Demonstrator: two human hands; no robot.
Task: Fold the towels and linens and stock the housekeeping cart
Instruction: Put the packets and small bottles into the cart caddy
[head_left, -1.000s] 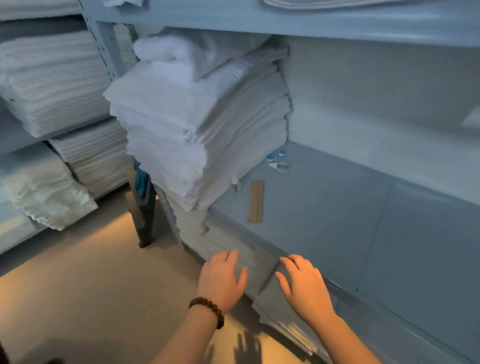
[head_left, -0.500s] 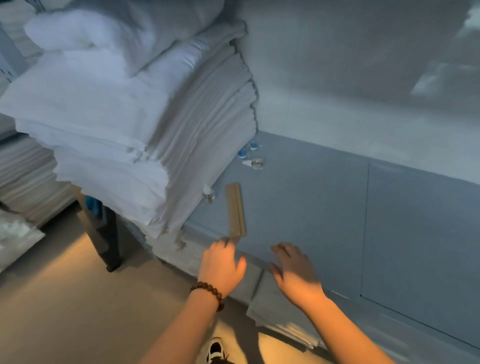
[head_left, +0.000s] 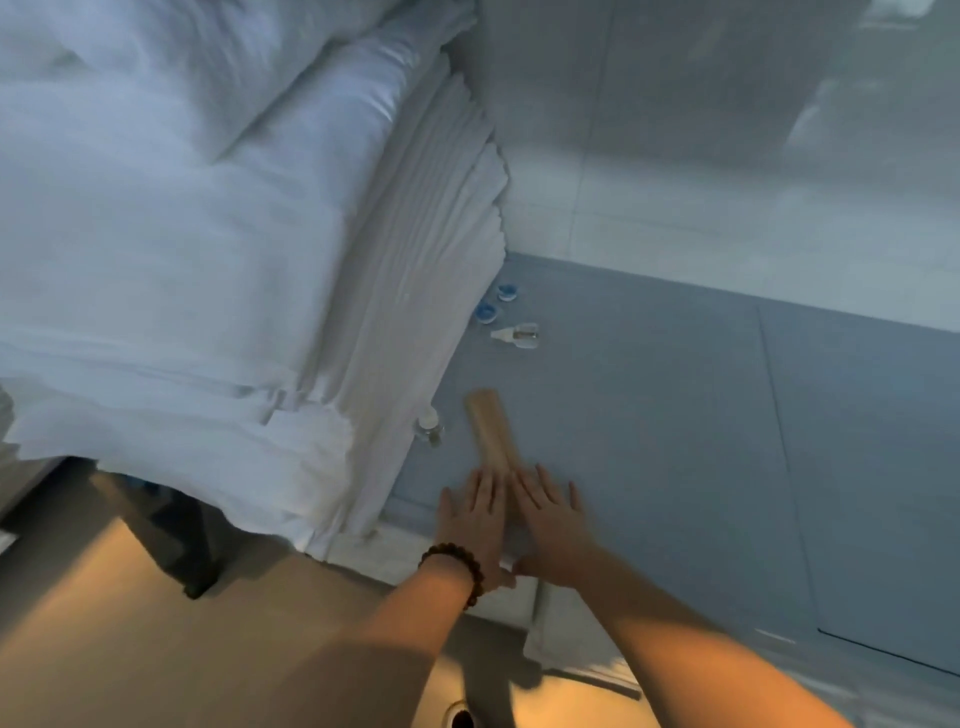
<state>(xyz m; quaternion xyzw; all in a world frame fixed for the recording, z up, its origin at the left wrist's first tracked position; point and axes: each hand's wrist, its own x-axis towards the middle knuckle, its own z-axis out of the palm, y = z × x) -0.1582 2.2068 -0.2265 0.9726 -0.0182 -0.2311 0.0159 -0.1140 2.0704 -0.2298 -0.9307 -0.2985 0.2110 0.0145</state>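
Towels (head_left: 208, 260) untouched: L hand (head_left: 474, 522) & R hand (head_left: 553, 525) (both flat, empty) have slid fwd onto shelf (head_left: 675, 441), reaching wooden strip (head_left: 491, 428); folding not begun.

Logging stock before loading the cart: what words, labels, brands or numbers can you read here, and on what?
No text is readable in this view.
Lying clear bottle: label, if any, too small and blurred.
Small bottle by the stack: too blurred to read.
Blue caps: no print visible.
Wooden strip: plain, no marks.
Stack of folded white linens: no tag or print visible.
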